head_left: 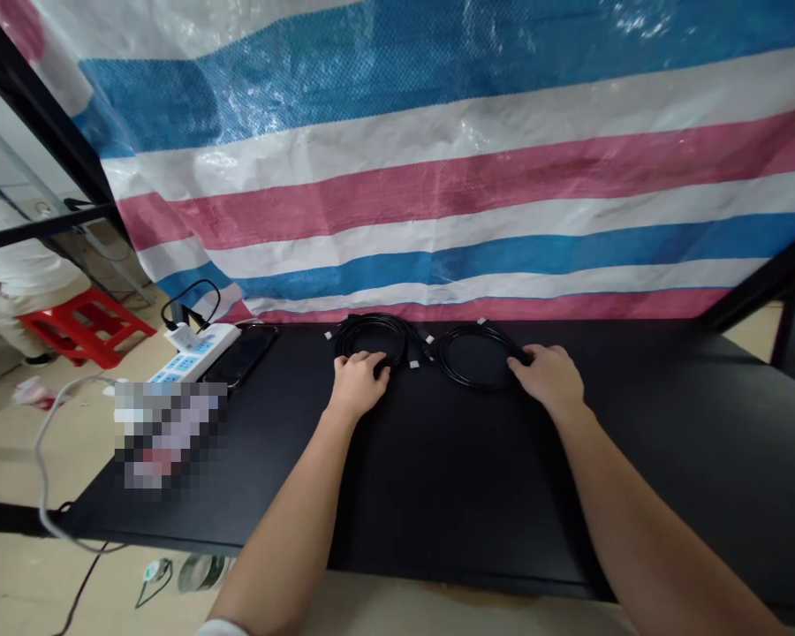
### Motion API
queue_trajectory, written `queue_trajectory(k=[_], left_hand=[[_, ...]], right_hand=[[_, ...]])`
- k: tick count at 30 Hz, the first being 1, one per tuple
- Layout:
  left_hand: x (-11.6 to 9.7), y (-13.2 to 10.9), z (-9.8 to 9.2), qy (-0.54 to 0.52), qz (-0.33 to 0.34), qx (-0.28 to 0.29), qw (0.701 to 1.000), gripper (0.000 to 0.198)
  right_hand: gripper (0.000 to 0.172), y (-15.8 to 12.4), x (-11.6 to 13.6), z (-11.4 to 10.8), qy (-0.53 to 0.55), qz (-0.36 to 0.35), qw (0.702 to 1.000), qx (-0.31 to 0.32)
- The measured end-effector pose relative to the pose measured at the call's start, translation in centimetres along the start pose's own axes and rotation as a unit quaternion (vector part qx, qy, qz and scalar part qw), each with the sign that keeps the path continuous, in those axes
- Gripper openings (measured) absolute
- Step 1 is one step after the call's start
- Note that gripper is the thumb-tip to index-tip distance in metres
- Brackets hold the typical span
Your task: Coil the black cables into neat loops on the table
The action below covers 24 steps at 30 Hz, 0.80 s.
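Far to the left, a person in white clothes [26,283] sits on a low red plastic stool [86,327], well apart from the work. Next, a white power strip [195,349] and a flat black phone [242,353] lie side by side on the wide black surface [437,495]. A blurred patch [165,433] hides what is in front of them, so I cannot tell what is there.

The left hand [358,384] rests on the near edge of a round coil of black cable [371,340]. Small white-tipped cable ends [414,349] poke out between this coil and a second round coil of black cable [473,353]. The right hand [549,375] rests on the far side of that second coil. The hands are apart, one on each coil, but I cannot tell how tight they hold. A soft, flat hold keeps a loop round. No box or bag shows; both coils lie right on the surface, under a striped blue, white and pink plastic sheet [437,177].
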<state>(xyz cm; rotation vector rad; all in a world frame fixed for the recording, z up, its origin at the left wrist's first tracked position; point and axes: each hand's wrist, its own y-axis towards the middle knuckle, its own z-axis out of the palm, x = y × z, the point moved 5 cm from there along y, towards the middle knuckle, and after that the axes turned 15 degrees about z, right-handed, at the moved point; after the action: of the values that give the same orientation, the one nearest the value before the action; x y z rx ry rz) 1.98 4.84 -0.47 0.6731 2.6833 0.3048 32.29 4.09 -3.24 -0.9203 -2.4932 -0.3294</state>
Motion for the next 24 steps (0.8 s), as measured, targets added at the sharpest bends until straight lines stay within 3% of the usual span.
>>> queue_trajectory(k=[3,8,13,16,19,22,24], left_hand=[[0.2,-0.1,-0.2,-0.001,-0.019,-0.004,1.0,0.027],[0.0,0.0,0.5,0.002,0.022,-0.006,1.0,0.029],[-0.2,0.1,1.6,0.012,0.056,0.013,0.998,0.036],[-0.1,0.1,1.5,0.017,0.055,0.007,0.998,0.035],[0.0,0.0,1.0,0.017,0.056,-0.047,0.997,0.037],[-0.1,-0.2,0.3,0.015,0.063,-0.115,0.991,0.04],[-0.5,-0.4,0.1,0.015,0.078,-0.152,0.985,0.043]], right_hand=[[0.031,0.1,0.0,0.3,0.007,0.001,1.0,-0.001],[0.023,0.2,0.0,0.4,0.05,-0.002,0.999,-0.014],[0.01,0.2,0.1,-0.4,0.18,0.042,0.983,-0.02],[0.005,0.4,0.0,-0.7,0.349,0.081,0.934,0.001],[0.013,0.4,0.1,-0.6,0.53,0.094,0.839,0.075],[0.024,-0.1,1.0,-1.3,0.63,0.044,0.759,0.158],[0.028,-1.0,2.0,-1.9,0.637,-0.011,0.742,0.21]])
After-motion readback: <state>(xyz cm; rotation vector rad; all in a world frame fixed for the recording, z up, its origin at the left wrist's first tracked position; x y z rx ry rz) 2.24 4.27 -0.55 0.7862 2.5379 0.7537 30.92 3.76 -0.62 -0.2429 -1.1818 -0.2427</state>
